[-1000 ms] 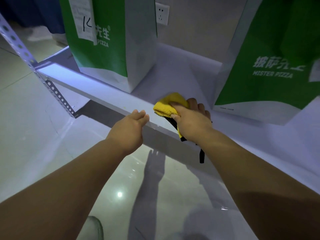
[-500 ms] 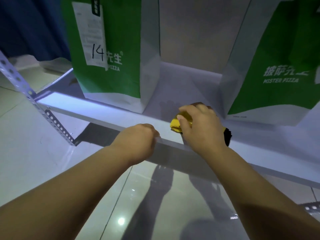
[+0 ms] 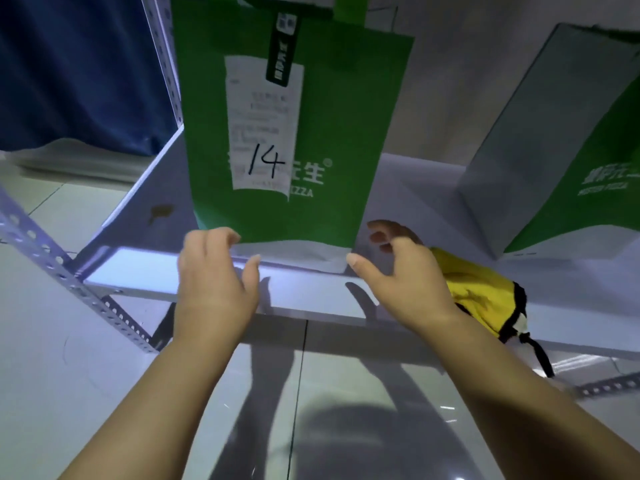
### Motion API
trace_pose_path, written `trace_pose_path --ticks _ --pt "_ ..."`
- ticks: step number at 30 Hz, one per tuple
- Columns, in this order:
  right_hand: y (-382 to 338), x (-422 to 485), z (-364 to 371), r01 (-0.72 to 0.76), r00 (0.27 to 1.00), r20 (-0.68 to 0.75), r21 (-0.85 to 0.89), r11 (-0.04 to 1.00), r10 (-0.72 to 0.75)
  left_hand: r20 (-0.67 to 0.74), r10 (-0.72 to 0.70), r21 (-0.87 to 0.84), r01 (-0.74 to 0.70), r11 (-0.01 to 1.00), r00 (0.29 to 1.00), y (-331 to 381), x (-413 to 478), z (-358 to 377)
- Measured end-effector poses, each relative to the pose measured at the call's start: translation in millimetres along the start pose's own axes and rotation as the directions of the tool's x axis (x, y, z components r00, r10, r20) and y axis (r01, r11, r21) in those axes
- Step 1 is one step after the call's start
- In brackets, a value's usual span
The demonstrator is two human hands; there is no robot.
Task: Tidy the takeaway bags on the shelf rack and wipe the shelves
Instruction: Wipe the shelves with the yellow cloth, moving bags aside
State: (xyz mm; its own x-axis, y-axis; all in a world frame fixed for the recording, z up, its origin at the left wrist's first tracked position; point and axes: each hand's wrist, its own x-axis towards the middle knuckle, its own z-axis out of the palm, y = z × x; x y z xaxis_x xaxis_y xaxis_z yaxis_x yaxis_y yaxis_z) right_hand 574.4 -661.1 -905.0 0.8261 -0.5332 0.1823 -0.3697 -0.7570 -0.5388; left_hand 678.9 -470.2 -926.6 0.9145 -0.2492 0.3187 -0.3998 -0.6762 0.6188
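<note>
A green and white takeaway bag (image 3: 332,140) with a receipt marked 14 stands upright on the white shelf (image 3: 145,275). My left hand (image 3: 214,271) is open at the bag's lower left corner, and my right hand (image 3: 401,271) is open at its lower right corner; neither grips it. A yellow cloth (image 3: 485,292) with black trim lies on the shelf's front edge, just right of my right wrist. A second green takeaway bag (image 3: 568,161) stands on the shelf at the right.
A brown stain (image 3: 161,211) marks the shelf left of the bag. A perforated metal upright (image 3: 69,278) runs diagonally at the left. Glossy tiled floor (image 3: 69,393) lies below. A dark blue curtain (image 3: 76,71) hangs at the back left.
My right hand let go of the yellow cloth, which now lies on the shelf edge. Both hands opened and moved to either side of the bag marked 14. The view rose.
</note>
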Motion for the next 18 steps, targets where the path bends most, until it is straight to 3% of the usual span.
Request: trace_pose_path --ticks 3,7,11,14,18 --pt "-16.9 8.7 15.8 0.015 1.0 -0.01 0.007 1.0 -0.014 -0.078 -0.129 -0.071 0.124 0.99 0.989 -18.6 16.4 0.1" --pt "-20.5 14.8 23.7 -0.025 0.993 -0.114 0.091 0.995 0.036 -0.044 -0.165 -0.178 0.155 0.972 0.985 -22.2 27.9 7.8" --pt "-8.1 20.7 19.9 -0.06 0.975 -0.204 0.154 0.986 0.091 -0.026 -0.134 -0.254 0.123 0.959 0.991 -13.4 31.6 19.2" --pt "12.9 30.1 13.8 -0.083 0.96 -0.246 0.201 0.976 0.132 0.066 -0.068 -0.335 0.086 0.938 0.996 0.9 40.2 31.7" --pt "48.4 47.6 -0.6 -0.195 0.955 -0.178 0.235 0.952 0.239 0.157 0.059 -0.378 0.005 0.926 0.986 21.7 45.4 49.6"
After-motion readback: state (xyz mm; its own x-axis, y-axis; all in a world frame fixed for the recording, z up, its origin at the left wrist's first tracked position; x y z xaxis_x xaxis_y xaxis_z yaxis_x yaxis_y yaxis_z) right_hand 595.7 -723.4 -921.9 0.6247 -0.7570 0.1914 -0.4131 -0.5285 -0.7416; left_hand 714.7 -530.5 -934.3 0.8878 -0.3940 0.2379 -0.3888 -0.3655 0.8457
